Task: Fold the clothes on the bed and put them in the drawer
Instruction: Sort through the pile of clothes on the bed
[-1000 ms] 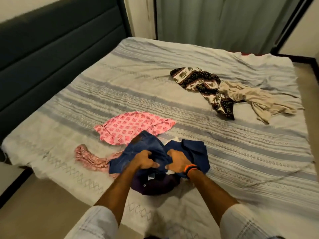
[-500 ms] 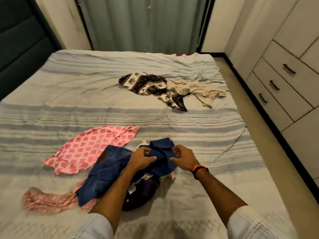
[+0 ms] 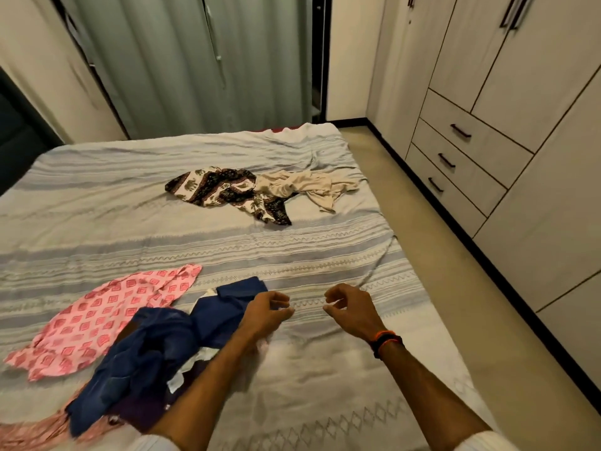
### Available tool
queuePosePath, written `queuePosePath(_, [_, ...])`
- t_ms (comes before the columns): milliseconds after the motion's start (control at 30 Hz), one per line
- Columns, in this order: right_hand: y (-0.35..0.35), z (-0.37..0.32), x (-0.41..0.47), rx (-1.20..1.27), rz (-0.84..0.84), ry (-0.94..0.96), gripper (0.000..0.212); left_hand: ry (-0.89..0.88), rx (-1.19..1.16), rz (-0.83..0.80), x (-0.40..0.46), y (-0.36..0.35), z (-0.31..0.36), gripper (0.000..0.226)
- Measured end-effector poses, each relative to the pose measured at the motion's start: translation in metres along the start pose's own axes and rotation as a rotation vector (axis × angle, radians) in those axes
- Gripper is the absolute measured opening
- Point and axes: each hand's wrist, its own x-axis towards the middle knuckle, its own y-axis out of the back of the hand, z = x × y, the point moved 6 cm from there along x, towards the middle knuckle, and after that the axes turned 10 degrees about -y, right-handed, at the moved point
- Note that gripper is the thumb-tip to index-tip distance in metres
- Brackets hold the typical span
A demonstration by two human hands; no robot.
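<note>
A crumpled blue garment [image 3: 156, 349] lies near the bed's front edge, over a dark purple piece [image 3: 143, 410]. A pink diamond-print garment [image 3: 107, 317] is spread to its left. My left hand [image 3: 268, 312] hovers just right of the blue cloth with fingers loosely curled and holds nothing. My right hand [image 3: 349, 309], with an orange band at the wrist, hovers a little further right, also loosely curled and holding nothing. Farther back lie a dark elephant-print garment [image 3: 224, 190] and a beige one [image 3: 302, 185]. Three shut drawers [image 3: 455, 164] sit in the wardrobe on the right.
The striped bedspread [image 3: 325, 255] covers the bed. A pink fringed cloth [image 3: 32, 431] lies at the lower left corner. A strip of beige floor [image 3: 455, 288] runs between bed and wardrobe. Grey curtains [image 3: 201, 60] hang behind the bed; a dark headboard [image 3: 16, 148] stands left.
Both hands have let go of the blue garment and moved right, off the pile. The view has turned right, bringing the wardrobe and drawers further into sight.
</note>
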Motion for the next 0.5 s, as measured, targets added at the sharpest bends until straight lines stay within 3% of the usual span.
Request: queuePosePath(500, [0.203,0.134,0.012,0.054,-0.102,0.050,0.018,0.179,-0.219,0.203,0.021,-0.201,0.127,0.017])
